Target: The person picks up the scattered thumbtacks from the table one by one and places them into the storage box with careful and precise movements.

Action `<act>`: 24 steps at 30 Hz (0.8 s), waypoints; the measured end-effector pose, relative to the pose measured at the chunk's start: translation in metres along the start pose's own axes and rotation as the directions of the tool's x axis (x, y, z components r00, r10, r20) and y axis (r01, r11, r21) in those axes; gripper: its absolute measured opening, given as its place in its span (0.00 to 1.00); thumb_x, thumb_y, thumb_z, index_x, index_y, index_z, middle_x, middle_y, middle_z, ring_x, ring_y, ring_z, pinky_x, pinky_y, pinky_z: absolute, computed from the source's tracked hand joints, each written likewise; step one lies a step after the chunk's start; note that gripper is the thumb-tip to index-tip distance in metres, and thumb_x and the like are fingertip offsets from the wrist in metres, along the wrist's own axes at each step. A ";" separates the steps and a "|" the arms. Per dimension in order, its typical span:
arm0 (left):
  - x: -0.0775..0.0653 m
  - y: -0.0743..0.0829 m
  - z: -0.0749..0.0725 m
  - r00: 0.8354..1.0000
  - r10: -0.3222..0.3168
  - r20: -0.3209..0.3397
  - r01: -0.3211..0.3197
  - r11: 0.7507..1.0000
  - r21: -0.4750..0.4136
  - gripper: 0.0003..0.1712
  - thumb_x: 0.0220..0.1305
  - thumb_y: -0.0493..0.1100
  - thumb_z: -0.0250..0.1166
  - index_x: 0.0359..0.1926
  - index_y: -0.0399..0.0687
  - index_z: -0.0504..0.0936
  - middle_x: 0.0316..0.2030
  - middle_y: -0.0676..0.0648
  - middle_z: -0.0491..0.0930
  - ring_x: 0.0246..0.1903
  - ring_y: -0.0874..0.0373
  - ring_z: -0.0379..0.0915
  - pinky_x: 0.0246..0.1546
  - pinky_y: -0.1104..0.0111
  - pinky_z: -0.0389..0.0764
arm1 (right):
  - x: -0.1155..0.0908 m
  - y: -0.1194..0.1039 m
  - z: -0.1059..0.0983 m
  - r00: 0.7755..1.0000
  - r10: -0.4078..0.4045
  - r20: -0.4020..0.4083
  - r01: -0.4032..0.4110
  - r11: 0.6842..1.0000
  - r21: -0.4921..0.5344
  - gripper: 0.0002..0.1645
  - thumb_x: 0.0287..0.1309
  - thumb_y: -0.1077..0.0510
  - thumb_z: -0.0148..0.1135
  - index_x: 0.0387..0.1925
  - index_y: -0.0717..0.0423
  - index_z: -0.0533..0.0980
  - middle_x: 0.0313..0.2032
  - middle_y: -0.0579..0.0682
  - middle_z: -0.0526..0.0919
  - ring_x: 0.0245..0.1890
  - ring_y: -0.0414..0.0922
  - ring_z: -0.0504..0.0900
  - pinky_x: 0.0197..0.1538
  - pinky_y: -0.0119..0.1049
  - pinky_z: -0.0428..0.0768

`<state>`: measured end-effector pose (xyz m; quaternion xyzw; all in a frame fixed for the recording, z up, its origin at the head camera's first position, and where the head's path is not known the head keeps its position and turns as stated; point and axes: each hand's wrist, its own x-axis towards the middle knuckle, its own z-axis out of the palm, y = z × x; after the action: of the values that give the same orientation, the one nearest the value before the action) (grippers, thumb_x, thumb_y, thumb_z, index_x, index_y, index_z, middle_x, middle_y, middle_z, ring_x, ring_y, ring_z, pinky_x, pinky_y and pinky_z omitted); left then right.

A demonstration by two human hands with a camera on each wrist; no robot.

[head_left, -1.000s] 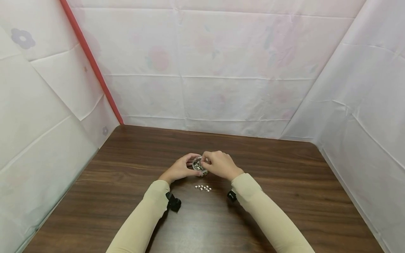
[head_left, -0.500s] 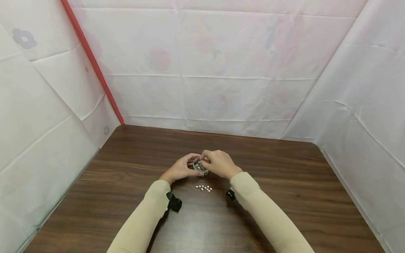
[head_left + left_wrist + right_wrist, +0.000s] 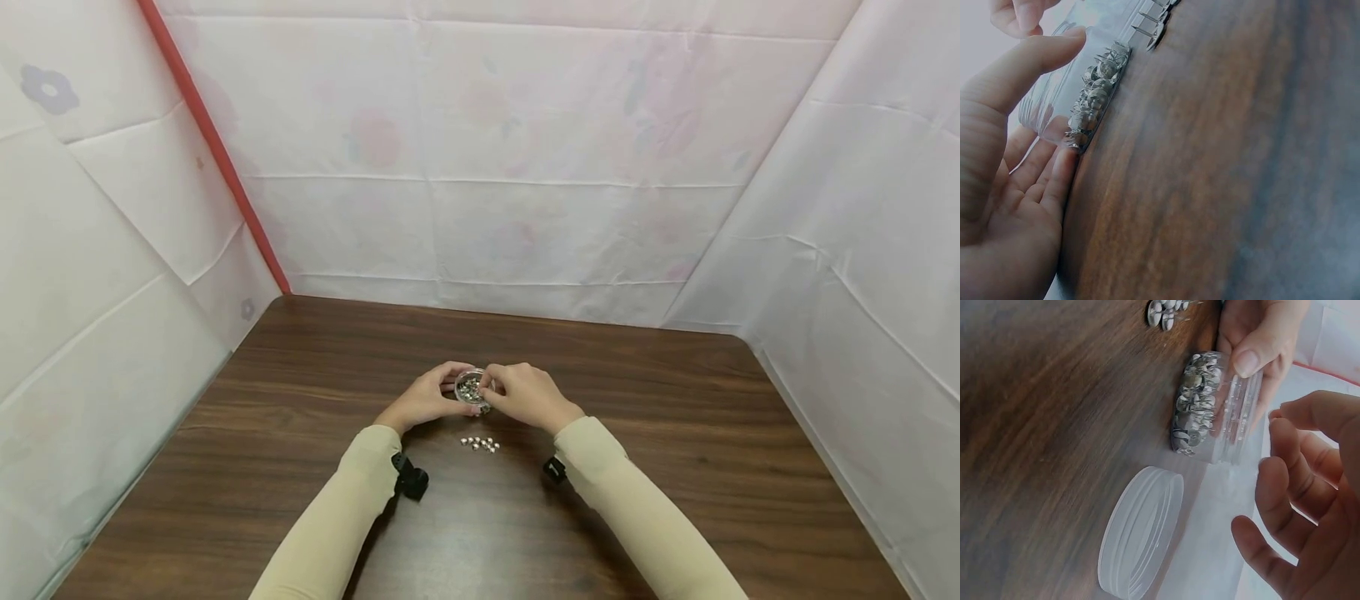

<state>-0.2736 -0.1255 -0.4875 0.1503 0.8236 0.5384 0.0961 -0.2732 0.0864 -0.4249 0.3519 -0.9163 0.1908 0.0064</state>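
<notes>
My left hand (image 3: 423,402) grips a clear round plastic jar (image 3: 1225,440) at its side, thumb and fingers wrapped around it. A thick layer of silver thumbtacks (image 3: 1097,94) fills the jar's bottom. My right hand (image 3: 525,393) is at the open mouth of the jar. In the right wrist view its thumb and index fingertips meet just over the mouth, with the other fingers curled; I cannot tell whether a tack is between them. On the near side of the jar, several loose thumbtacks (image 3: 480,444) lie grouped on the table, points up in the left wrist view.
A clear screw lid (image 3: 1141,534) lies beside the jar in the right wrist view; my right hand hides it from the head view. The dark wood-grain table (image 3: 337,333) ends at pale cloth walls (image 3: 525,233), with a red strip (image 3: 217,150) at the back left.
My right hand has shifted slightly right and toward me, exposing more of the jar's mouth. The left hand, the jar and the loose tacks stay in place.
</notes>
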 end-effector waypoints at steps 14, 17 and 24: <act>-0.009 0.021 -0.005 0.998 0.053 0.045 -0.051 0.998 -0.038 0.41 0.47 0.43 0.74 0.62 0.45 0.67 0.56 0.37 0.71 0.54 0.47 0.68 0.55 0.48 0.72 | -0.019 -0.002 0.001 0.996 -0.072 0.050 0.068 0.995 0.068 0.03 0.59 0.53 0.60 0.34 0.45 0.78 0.22 0.35 0.78 0.20 0.32 0.71 0.24 0.30 0.74; -0.014 0.032 -0.007 0.996 0.050 0.067 -0.048 0.998 -0.033 0.41 0.49 0.41 0.73 0.63 0.41 0.66 0.56 0.35 0.70 0.54 0.45 0.67 0.54 0.49 0.72 | -0.023 -0.001 0.004 0.993 -0.106 0.061 0.103 0.993 0.049 0.03 0.59 0.53 0.60 0.34 0.45 0.79 0.23 0.35 0.78 0.22 0.31 0.71 0.27 0.29 0.75; -0.009 0.020 -0.003 0.997 0.047 0.054 -0.045 0.998 -0.040 0.42 0.47 0.43 0.75 0.63 0.43 0.66 0.55 0.37 0.72 0.54 0.46 0.68 0.55 0.48 0.72 | -0.031 -0.001 0.007 0.979 -0.139 0.151 0.119 0.984 0.130 0.03 0.59 0.54 0.61 0.32 0.47 0.78 0.22 0.36 0.78 0.21 0.30 0.73 0.26 0.28 0.75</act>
<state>-0.2635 -0.1235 -0.4675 0.1821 0.8064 0.5520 0.1089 -0.2483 0.1036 -0.4359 0.4246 -0.8759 0.2162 -0.0757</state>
